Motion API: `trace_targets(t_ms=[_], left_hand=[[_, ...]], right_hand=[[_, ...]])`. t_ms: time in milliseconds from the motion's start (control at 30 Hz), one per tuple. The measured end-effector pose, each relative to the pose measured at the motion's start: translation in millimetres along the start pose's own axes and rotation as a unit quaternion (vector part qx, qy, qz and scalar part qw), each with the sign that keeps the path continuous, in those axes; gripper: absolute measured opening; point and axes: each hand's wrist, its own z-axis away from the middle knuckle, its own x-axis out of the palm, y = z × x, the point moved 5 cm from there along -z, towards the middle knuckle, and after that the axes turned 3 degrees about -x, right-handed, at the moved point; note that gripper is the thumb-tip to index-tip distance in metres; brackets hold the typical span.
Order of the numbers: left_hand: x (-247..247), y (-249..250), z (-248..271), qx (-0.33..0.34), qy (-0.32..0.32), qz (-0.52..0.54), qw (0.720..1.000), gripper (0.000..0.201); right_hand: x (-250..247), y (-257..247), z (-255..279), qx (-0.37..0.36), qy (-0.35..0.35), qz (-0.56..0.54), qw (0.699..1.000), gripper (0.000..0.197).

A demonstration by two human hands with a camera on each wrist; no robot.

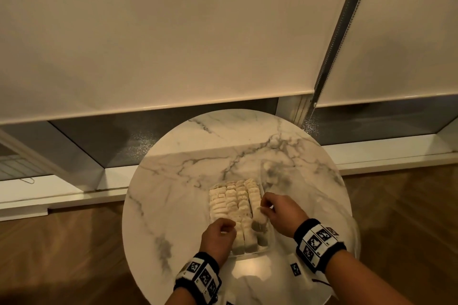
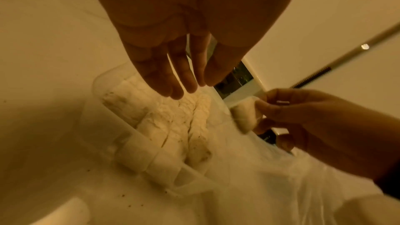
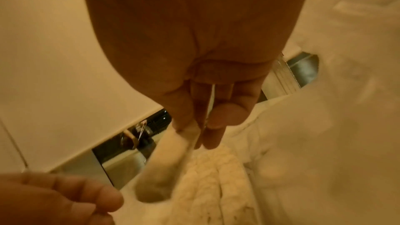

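Note:
A clear plastic tray (image 1: 248,253) stands on a round marble table (image 1: 178,181), packed with several rows of pale tea bags (image 1: 235,198). My right hand (image 1: 266,207) is at the tray's right side and pinches one tea bag (image 2: 244,115) between thumb and fingers, lifted just above the rows. The same bag (image 3: 164,168) hangs blurred below the right hand's fingertips (image 3: 213,141). My left hand (image 1: 218,233) hovers over the tray's near-left part. Its fingers (image 2: 164,81) point down, relaxed, over the tea bags (image 2: 173,121) and hold nothing.
Crumpled clear plastic film (image 2: 281,186) lies against the tray's right side. A small marker tag (image 1: 295,268) sits on the table near my right wrist. Behind the table are lowered roller blinds (image 1: 173,32) with a bead chain (image 1: 332,52); wooden floor (image 1: 62,242) surrounds it.

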Motion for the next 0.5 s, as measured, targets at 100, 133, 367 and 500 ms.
trace_targets(t_ms=[100,133,367,500], left_hand=[[17.7,-1.7,3.3,0.018,-0.052,-0.084,0.995,0.015],[25.5,-2.7,3.6,0.023,-0.065,-0.119,0.99,0.018],[66.2,-6.2,12.7,0.044,-0.168,-0.274,0.946,0.034],[67.6,-18.4,8.2,0.051,-0.165,-0.296,0.94,0.039]], right_hand=[[4.9,-5.2,-1.3,-0.028,-0.045,0.05,0.997,0.005],[6.6,-6.5,-1.4,-0.032,-0.06,0.063,0.996,0.006],[26.4,2.5,-5.9,0.02,-0.176,0.095,0.98,0.021],[40.7,6.0,-5.4,0.061,-0.249,0.122,0.959,0.019]])
